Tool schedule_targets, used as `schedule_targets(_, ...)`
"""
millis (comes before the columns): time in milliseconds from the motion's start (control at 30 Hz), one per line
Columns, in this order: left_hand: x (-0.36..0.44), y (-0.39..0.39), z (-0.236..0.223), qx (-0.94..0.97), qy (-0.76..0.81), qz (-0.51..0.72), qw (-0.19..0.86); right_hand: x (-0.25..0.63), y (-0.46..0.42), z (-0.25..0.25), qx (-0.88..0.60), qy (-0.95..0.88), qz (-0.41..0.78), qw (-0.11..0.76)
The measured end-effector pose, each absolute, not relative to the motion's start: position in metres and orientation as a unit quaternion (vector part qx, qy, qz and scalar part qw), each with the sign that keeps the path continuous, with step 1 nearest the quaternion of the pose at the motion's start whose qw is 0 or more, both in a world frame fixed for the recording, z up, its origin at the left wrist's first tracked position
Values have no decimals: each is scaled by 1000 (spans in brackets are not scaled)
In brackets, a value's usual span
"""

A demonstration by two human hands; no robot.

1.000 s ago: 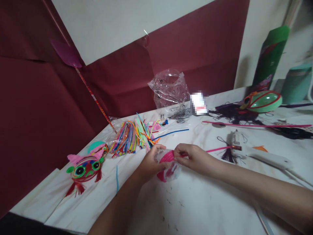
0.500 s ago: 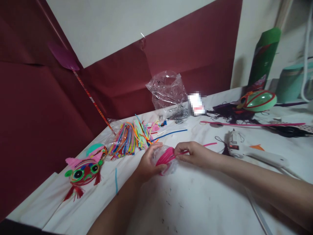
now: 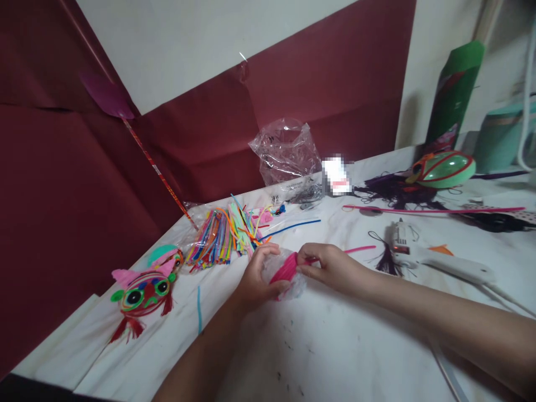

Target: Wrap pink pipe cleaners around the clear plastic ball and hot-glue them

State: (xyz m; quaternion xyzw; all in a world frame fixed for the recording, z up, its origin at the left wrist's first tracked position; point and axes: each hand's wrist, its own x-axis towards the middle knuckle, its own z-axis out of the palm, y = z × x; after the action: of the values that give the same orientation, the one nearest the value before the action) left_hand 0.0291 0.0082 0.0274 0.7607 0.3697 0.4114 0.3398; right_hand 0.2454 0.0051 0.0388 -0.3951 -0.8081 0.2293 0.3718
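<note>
My left hand is curled around a clear rounded plastic piece with bright pink pipe cleaner laid across it in close rows. At the right edge of those rows, my right hand pinches the pink pipe cleaner between thumb and fingers. Its loose end sticks out to the right past the knuckles. The underside of the plastic piece is hidden by my left palm.
Behind my hands lies a pile of coloured pipe cleaners. A decorated face craft is at left, with a light blue pipe cleaner nearby. To the right are a glue gun, a dark tassel and a green balloon-shaped craft.
The pink pipe cleaner's loose end has shifted slightly right. My right hand has moved only a little, still pinching at the edge of the rows; my left hand keeps its hold.
</note>
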Motion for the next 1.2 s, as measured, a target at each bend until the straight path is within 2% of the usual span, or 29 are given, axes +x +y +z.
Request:
schedule_targets(300,38,-3,40,707,458,397,364,240,0,37,-403,-812,208,366)
schedule_targets(567,35,-5,48,717,471,353,374,262,10,54,-344,-857,167,344)
schedule_targets(667,33,-2,46,711,468,362,380,269,10,63,-287,-889,81,347)
schedule_targets(767,31,3,44,686,448,391,419,270,6,69,-245,-880,-45,405)
schedule_targets(833,29,6,42,659,438,413,451,269,2,71,-239,-860,-73,444)
schedule_targets(967,25,11,39,606,415,450,508,267,0,70,-251,-856,-56,448)
schedule_targets(1200,11,26,27,589,394,457,538,262,6,57,-324,-872,42,364)
